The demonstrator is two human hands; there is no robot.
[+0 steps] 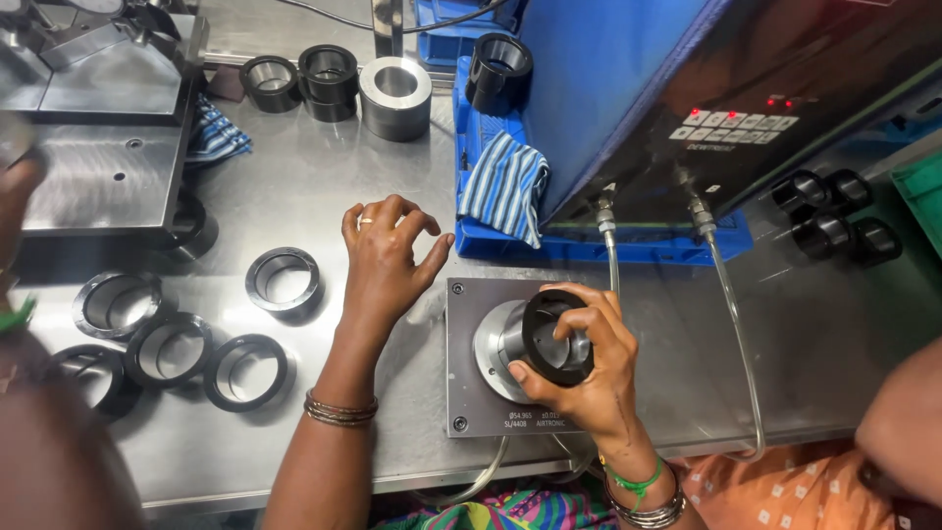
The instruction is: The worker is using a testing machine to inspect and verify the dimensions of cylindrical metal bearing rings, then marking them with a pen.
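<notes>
My right hand (579, 363) grips a black metal ring (549, 329) that sits over the round silver plug (500, 339) of a grey gauge plate (469, 393). My left hand (385, 260) hovers just above the steel table (294, 196) to the left of the plate, fingers spread and curled, holding nothing. The nearest loose ring (284, 279) lies a short way to its left.
Several dark rings (167, 344) lie at the left front, more rings (329, 79) and a silver sleeve (394, 95) at the back. A blue tray (491, 240) holds a striped cloth (505, 186). A dark gauge unit (726, 98) with hoses stands at right, black rings (834, 216) beside it. Other people's arms (903, 422) show at both edges.
</notes>
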